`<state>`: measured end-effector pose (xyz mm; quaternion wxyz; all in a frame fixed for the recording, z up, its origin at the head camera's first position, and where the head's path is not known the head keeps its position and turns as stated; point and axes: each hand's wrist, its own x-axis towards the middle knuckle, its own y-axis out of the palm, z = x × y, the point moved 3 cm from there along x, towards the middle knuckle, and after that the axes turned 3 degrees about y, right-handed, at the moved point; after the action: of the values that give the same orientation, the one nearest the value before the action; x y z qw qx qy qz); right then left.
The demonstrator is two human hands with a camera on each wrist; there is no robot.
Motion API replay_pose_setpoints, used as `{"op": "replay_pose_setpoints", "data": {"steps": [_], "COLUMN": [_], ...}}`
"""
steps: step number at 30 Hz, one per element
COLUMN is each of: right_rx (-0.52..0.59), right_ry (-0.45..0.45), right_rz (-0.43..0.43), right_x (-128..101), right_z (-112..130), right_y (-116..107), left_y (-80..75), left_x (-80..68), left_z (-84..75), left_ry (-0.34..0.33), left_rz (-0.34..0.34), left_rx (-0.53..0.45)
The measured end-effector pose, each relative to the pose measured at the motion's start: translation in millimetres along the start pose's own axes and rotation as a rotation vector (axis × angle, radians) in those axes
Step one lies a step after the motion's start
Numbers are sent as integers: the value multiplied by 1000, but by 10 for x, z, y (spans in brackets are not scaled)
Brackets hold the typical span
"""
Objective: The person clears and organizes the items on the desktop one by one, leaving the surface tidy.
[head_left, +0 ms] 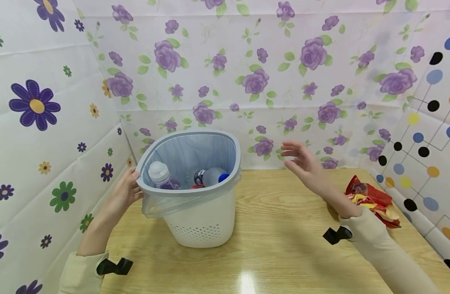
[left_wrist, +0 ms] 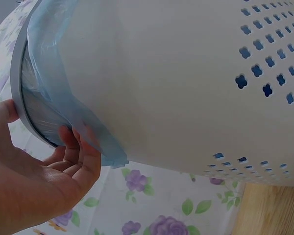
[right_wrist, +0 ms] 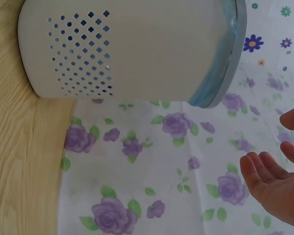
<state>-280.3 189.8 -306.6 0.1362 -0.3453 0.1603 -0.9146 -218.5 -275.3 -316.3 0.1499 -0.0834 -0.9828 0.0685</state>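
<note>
My left hand (head_left: 126, 191) grips the grey rim of a white trash bin (head_left: 204, 212) at its left side. In the left wrist view, the thumb of the left hand (left_wrist: 49, 181) presses the rim while the fingers curl beneath it, by the pale blue bin liner (left_wrist: 71, 93). Inside the bin are a bottle with a white cap (head_left: 159, 172) and purple contents, and a clear bottle (head_left: 211, 177) with a blue cap lying on its side. My right hand (head_left: 307, 168) is raised in the air right of the bin, fingers loosely bent and holding nothing.
Red snack packets (head_left: 372, 200) lie on the wooden table (head_left: 276, 245) at the right, partly behind my right forearm. Flower-print sheets (head_left: 225, 81) stand behind and to the left, and a dotted sheet (head_left: 423, 171) borders the right side.
</note>
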Motion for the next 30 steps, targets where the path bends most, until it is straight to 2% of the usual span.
{"op": "replay_pose_setpoints", "data": {"steps": [8,17,30], "right_rx": [4,-63,-177], "right_ry": [45,63,136], "right_rz": [-136,-221,-175], "right_x": [-107,-204,-288], "right_z": [-84,-178,-315], "right_y": [-330,-435,-523], "left_y": [9,12,13], "left_x": [-5,-7,-8], "left_z": [-8,-1,-2], "left_ry": [0,-9,-10], "left_rz": [0,-1,-3], "left_rx": [5,10,-2]}}
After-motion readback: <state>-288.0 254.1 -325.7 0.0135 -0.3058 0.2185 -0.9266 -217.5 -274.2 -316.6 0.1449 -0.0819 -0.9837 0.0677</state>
